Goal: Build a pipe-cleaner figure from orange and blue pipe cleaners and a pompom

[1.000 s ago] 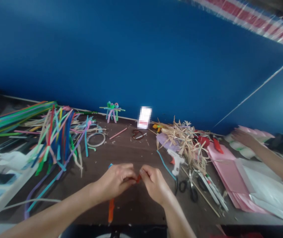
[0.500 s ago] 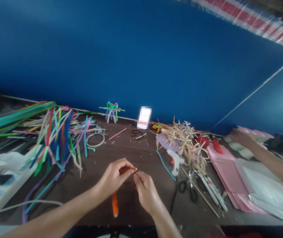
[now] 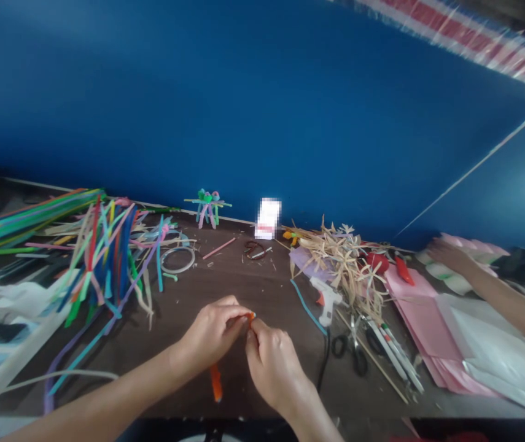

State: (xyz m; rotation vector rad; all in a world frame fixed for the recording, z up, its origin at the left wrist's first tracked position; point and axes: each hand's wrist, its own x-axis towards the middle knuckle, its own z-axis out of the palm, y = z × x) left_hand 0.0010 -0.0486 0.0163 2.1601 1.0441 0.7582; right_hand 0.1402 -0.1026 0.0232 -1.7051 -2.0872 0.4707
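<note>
My left hand (image 3: pixel 216 326) is closed in a pinch on an orange pipe cleaner (image 3: pixel 216 382), whose lower end hangs out beneath the palm. A small orange tip with a pale end shows between the fingertips of both hands. Against that tip, my right hand (image 3: pixel 274 362) has its thumb and bent fingers pressed together, also gripping the orange piece. The middle of the piece is hidden by my fingers. Both hands are just above the dark table (image 3: pixel 239 282), near its front edge.
Left: bundled coloured pipe cleaners (image 3: pixel 105 245), a power strip (image 3: pixel 18 344), a silvery ring (image 3: pixel 178 260). Back: a pipe-cleaner figure (image 3: pixel 207 207), a bright blurred panel (image 3: pixel 268 219). Right: glue gun (image 3: pixel 328 301), scissors (image 3: pixel 358 353), straw-coloured strips (image 3: pixel 345 252), pink sheets (image 3: pixel 428 325), another person's arm (image 3: pixel 497 288).
My right hand has turned slightly, its knuckles rising around the orange tip. The hanging orange end has swung a little to the right. My left hand stays nearly in place.
</note>
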